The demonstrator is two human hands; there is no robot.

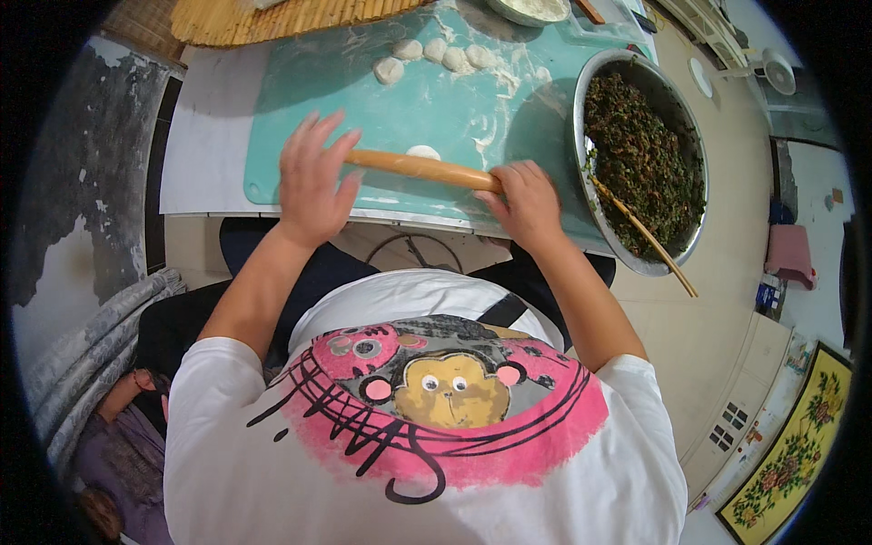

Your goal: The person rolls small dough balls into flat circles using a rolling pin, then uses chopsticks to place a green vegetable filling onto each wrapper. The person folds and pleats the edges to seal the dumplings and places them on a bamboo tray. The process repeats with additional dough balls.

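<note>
A wooden rolling pin (422,167) lies crosswise over the green mat (300,95) near the table's front edge. My right hand (528,201) grips its right end, fingers curled around the wood. With fingers spread, my left hand (317,180) is at the pin's left end, which it partly hides; it does not close around it. Just behind the pin a white piece of dough (424,152) shows, its near part covered by the pin. Farther back sit several floured dough pieces (454,58) on the mat.
A large metal bowl (579,136) of chopped green-brown filling stands at the right, with chopsticks (644,235) jutting over its rim. At the back are a bamboo mat (293,24), a flour bowl (535,10) and a clear plastic container (603,30). Another person's arm (126,395) shows lower left.
</note>
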